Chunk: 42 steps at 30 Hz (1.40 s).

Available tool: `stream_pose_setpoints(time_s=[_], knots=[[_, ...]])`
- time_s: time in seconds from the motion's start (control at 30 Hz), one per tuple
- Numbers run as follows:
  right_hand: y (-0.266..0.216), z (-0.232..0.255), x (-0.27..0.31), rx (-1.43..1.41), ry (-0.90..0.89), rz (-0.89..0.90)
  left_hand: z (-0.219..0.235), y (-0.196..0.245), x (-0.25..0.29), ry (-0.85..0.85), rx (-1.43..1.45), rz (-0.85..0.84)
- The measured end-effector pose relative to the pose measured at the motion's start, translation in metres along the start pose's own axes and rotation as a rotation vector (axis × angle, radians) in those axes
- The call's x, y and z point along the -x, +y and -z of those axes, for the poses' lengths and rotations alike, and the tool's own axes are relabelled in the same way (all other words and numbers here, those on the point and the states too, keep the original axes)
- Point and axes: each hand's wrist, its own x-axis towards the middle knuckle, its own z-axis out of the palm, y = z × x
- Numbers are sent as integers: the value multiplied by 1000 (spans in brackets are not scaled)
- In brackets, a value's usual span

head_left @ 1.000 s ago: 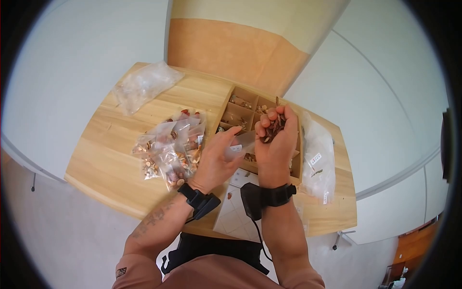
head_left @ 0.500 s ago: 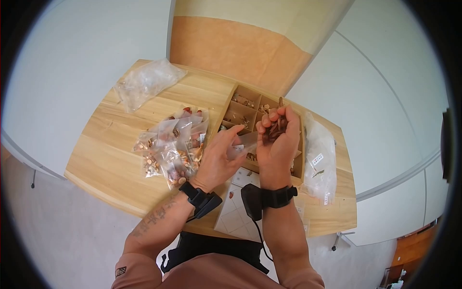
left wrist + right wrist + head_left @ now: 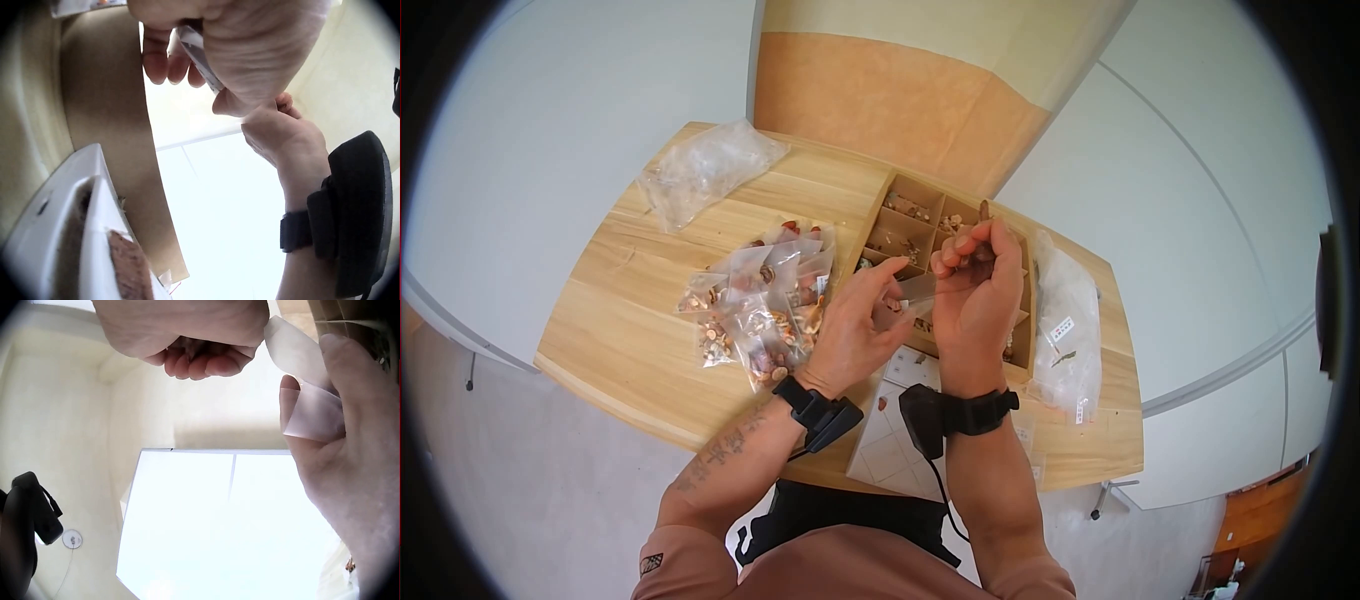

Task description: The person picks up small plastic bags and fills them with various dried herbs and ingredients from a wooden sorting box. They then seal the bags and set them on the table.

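Observation:
In the head view my left hand pinches a small clear plastic bag between thumb and fingers, and the bag reaches toward the right hand. The right wrist view shows the same bag in the left hand's grip. My right hand curls, palm up, around dark brown dried slices. One slice sticks up past its fingertips; the others are mostly hidden by the fingers. Both hands are over the near part of a divided wooden box, whose compartments contain dried bits.
Left of the box lies a pile of small filled bags. A large clear bag lies at the far left, another plastic bag with white labels right of the box. A white sheet with a grid is at the near table edge.
The right hand's fingers have folded further over the brown slices, so fewer of them show. The left hand stays beside it with the bag, and the head view has shifted slightly.

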Motion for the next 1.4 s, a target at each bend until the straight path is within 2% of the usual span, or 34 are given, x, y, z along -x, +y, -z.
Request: stream_pose_setpoints(time_s=[0.13,0.73,0.83,0.93,1.03,1.23,1.4], knots=[[0,-1,3,27,-20,16,2,8,-1,-22,11,68],[3,6,9,78,-85,47,1,2,0,-13,36,38],[-1,7,12,120,-75,-9,2,5,0,-19,41,57],[4,7,9,93,-124,64,2,3,0,-20,43,54],[4,8,9,89,-119,64,3,5,0,-42,61,113],[5,11,6,110,-161,70,4,6,0,-42,53,98],[-9,11,8,247,-197,-53,4,6,0,-42,70,115]])
